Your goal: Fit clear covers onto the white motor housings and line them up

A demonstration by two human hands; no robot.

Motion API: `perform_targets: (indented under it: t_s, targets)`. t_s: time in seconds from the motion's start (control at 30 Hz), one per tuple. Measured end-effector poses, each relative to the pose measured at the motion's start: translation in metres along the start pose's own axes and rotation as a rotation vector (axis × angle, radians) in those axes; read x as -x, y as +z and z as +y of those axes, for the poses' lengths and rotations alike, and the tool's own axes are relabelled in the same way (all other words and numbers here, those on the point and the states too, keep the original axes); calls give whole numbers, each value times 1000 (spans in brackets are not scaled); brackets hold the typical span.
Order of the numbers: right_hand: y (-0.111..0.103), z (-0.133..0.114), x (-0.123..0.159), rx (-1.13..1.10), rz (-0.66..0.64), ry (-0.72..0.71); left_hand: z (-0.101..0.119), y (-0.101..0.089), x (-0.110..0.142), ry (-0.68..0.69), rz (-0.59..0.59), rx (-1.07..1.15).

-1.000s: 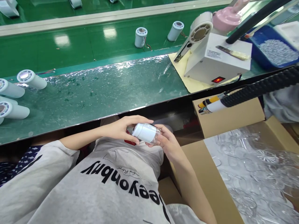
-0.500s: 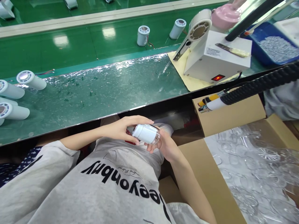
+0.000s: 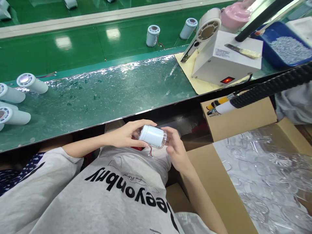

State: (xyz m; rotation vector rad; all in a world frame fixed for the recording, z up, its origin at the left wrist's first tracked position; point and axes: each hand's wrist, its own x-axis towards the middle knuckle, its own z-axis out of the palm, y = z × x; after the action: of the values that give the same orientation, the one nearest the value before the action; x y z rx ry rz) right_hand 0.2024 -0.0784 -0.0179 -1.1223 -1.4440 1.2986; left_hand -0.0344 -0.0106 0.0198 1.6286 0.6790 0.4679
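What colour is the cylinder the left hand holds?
The cylinder is pale bluish-white, clearest in the head view.

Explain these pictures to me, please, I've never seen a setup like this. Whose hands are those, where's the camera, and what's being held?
There's no machine arm here: every picture comes from one camera worn on a person's head, looking forward and down at their own bare hands. The left hand grips a pale cylinder above the lap. The right hand is curled near its clear end; whether it touches is hard to tell. On the green bench, similar cylinders sit at the left, and a white device with a lit red switch sits at the right. Below that, a cardboard box holds clear parts.
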Motion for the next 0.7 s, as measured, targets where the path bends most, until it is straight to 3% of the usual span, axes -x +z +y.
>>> perform_targets:
  t_s: [0.13, 0.2, 0.27, 0.43, 0.53, 0.7]
  targets:
    - [-6, 1, 0, 379, -11, -515, 3, 1, 1, -64, -27, 46]
    - [-7, -1, -1, 460, -39, -590, 3, 1, 1, -67, -53, 56]
    - [-7, -3, -1, 379, -49, -479, 2, -1, 1, -36, -73, 47]
    - [-2, -3, 2, -85, -55, -41, -4, -4, 2, 21, -142, 68]
    - [0, -2, 5, -147, -31, 63, -10, -4, 3, -39, -178, 200]
    - [1, 0, 7, -61, -13, 141, -20, -7, 2, -112, -168, 287]
